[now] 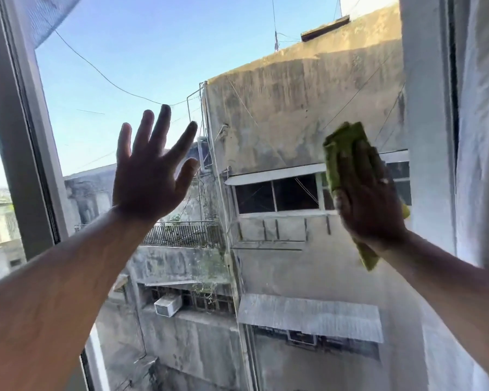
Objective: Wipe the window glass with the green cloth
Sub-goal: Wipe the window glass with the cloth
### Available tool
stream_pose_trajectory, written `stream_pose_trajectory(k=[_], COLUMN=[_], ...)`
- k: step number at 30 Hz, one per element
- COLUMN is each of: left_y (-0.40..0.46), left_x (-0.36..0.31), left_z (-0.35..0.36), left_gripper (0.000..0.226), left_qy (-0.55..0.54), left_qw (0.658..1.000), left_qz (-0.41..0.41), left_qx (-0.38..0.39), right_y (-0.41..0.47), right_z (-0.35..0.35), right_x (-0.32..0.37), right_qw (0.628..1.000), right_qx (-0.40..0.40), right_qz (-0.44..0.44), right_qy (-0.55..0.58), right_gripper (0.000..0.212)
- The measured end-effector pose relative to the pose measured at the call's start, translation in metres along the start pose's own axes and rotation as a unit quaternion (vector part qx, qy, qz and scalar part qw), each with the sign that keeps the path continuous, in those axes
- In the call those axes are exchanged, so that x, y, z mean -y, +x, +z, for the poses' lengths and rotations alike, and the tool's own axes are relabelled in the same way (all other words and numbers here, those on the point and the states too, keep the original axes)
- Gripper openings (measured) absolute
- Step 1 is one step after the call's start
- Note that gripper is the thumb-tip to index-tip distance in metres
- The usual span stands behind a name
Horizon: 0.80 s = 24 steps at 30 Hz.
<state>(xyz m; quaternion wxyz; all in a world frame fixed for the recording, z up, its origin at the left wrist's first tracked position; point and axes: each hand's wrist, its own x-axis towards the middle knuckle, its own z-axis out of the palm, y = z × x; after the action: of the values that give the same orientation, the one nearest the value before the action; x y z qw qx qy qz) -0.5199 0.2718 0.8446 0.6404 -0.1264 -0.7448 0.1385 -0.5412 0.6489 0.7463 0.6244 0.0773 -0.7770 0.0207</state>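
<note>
The window glass point(266, 114) fills most of the view, with sky and a stained concrete building behind it. My right hand point(367, 198) lies flat on the folded green cloth point(340, 148), pressing it against the right part of the pane; one end of the cloth hangs below my wrist. My left hand point(150, 176) is raised near the pane's middle left, fingers spread, holding nothing. Whether it touches the glass I cannot tell.
A grey window frame point(26, 153) slants along the left edge. A white curtain point(480, 136) and the right frame post point(426, 136) stand just right of the cloth. The lower part of the pane looks hazy and streaked.
</note>
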Motion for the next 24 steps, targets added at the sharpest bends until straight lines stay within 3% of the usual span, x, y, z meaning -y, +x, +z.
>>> stream_pose_trajectory(k=[2, 4, 5, 7, 9, 11, 13, 15, 17, 20, 22, 24], left_y=[0.002, 0.002, 0.002, 0.001, 0.011, 0.029, 0.048, 0.056, 0.054, 0.055, 0.055, 0.054], left_x=[-0.004, -0.004, -0.005, -0.014, -0.035, -0.061, -0.074, -0.076, -0.076, -0.074, -0.073, -0.072], left_z=[-0.001, -0.003, -0.005, -0.012, -0.018, -0.022, -0.022, -0.015, -0.005, 0.002, 0.002, 0.0], left_gripper=[0.057, 0.058, 0.059, 0.064, 0.068, 0.068, 0.068, 0.068, 0.068, 0.065, 0.064, 0.063], left_qy=[0.016, 0.02, 0.014, -0.004, -0.013, -0.013, -0.004, 0.008, 0.02, 0.027, 0.032, 0.03], left_qw=[1.0, 1.0, 0.999, 0.999, 0.997, 0.993, 0.995, 0.997, 0.998, 0.998, 0.998, 0.998], left_qz=[0.006, 0.005, 0.003, 0.018, 0.075, 0.119, 0.099, 0.059, 0.041, 0.049, 0.055, 0.054], left_qx=[0.003, 0.019, 0.029, 0.039, 0.022, 0.014, 0.033, 0.051, 0.035, 0.007, 0.003, 0.002], right_y=[0.007, 0.005, -0.004, -0.037, -0.064, -0.064, -0.05, -0.029, 0.004, 0.065, 0.071, 0.032], right_z=[-0.004, 0.0, 0.002, 0.011, 0.013, 0.009, 0.003, -0.006, -0.014, -0.014, -0.006, 0.004], right_x=[-0.001, 0.041, 0.064, 0.1, 0.101, 0.07, 0.026, -0.023, -0.055, -0.026, 0.023, 0.067], right_qw=[0.986, 0.98, 0.989, 0.996, 0.961, 0.936, 0.957, 0.989, 0.999, 0.991, 0.995, 0.995], right_qx=[-0.027, -0.048, -0.046, -0.016, 0.024, 0.046, 0.064, 0.052, 0.044, -0.019, -0.059, -0.038], right_qz=[0.16, 0.191, 0.14, -0.076, -0.273, -0.35, -0.282, -0.137, -0.001, 0.13, 0.078, -0.093], right_qy=[0.025, 0.026, 0.027, 0.036, 0.036, 0.02, 0.016, 0.005, -0.001, 0.004, 0.009, 0.025], right_gripper=[0.066, 0.065, 0.066, 0.069, 0.058, 0.052, 0.055, 0.061, 0.066, 0.07, 0.074, 0.074])
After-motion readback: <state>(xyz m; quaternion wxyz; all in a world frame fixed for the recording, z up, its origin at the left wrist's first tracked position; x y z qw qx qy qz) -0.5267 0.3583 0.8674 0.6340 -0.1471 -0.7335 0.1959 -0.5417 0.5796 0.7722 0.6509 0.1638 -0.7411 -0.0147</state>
